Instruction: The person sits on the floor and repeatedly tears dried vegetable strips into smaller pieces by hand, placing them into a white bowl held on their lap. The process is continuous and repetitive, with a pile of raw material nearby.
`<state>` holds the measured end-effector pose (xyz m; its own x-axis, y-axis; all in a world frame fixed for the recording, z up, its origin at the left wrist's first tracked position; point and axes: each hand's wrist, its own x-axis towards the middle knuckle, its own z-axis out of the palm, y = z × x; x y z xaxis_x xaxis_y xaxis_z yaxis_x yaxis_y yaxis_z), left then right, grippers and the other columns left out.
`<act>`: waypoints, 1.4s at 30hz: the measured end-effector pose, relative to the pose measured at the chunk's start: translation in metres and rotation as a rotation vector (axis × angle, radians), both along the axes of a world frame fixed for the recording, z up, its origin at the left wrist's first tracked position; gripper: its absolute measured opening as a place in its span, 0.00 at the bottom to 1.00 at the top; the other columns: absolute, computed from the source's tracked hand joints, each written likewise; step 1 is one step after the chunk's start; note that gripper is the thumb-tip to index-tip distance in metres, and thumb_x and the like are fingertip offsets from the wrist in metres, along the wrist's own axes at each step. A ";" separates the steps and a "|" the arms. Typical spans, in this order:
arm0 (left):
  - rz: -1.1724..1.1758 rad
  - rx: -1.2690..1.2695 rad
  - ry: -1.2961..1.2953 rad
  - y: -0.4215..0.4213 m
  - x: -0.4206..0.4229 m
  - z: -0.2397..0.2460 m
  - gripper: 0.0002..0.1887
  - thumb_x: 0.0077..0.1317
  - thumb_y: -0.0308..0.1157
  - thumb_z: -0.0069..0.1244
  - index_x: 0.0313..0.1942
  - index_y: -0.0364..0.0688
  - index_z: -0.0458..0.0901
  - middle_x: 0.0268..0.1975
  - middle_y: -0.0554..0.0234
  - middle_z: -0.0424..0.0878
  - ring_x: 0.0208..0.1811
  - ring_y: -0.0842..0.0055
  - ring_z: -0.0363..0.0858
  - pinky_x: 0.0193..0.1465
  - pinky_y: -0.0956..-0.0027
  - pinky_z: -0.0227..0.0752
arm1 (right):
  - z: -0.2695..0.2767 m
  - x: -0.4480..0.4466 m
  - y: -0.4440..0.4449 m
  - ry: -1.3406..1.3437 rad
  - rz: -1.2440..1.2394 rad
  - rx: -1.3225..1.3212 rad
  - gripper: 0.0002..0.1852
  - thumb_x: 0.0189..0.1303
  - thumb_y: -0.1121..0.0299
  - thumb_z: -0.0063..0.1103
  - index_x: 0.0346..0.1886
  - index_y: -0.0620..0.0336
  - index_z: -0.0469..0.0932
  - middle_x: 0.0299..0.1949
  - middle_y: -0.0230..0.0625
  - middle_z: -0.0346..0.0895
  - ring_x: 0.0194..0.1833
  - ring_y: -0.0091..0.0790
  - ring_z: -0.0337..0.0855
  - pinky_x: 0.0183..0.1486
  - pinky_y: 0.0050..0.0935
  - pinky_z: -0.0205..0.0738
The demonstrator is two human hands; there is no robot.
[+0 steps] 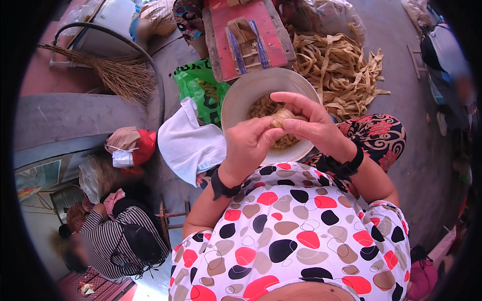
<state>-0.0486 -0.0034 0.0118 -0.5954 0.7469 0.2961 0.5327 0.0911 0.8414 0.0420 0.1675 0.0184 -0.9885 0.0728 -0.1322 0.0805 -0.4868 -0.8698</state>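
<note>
My left hand (pixel 248 139) and my right hand (pixel 310 120) meet over a pale round tub (pixel 231 96). Between the fingertips of both is a small tan folded piece (pixel 280 117), which looks wound from a flat fibrous strip. My right index finger is raised away from it, while thumb and other fingers hold its side. Inside the tub lie many small tan folded pieces (pixel 260 107), partly hidden by my hands. A heap of long flat tan strips (pixel 335 71) lies on the floor beyond the tub, to the right.
Beyond the tub, a red-topped wooden board (pixel 241 11) bears a small wooden frame with blue strips (pixel 246 49). A green plastic bag (pixel 196 81) and white cloth (pixel 192 141) lie left of the tub. Farther left is a twig broom (pixel 116 75). Other people sit around.
</note>
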 end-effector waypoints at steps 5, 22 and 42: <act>-0.022 -0.055 -0.742 -0.003 -0.006 0.003 0.04 0.68 0.28 0.55 0.38 0.36 0.82 0.29 0.68 0.83 0.24 0.89 0.76 0.27 0.83 0.68 | -0.012 0.001 0.001 0.144 -0.015 0.613 0.27 0.70 0.69 0.57 0.70 0.60 0.64 0.29 0.23 0.73 0.29 0.15 0.70 0.30 0.16 0.65; 0.055 -0.157 -0.305 -0.016 -0.044 0.003 0.17 0.71 0.37 0.52 0.51 0.32 0.80 0.42 0.59 0.84 0.39 0.77 0.80 0.44 0.74 0.73 | -0.009 -0.004 0.028 0.289 -0.007 1.458 0.07 0.63 0.64 0.61 0.32 0.54 0.77 0.20 0.40 0.77 0.23 0.44 0.82 0.25 0.40 0.73; -0.170 -0.186 0.452 -0.008 -0.052 0.014 0.23 0.59 0.37 0.59 0.53 0.38 0.80 0.49 0.53 0.83 0.43 0.62 0.82 0.44 0.66 0.74 | 0.001 -0.004 0.032 0.430 0.142 1.539 0.04 0.55 0.71 0.58 0.28 0.54 0.73 0.19 0.32 0.76 0.23 0.36 0.82 0.22 0.36 0.72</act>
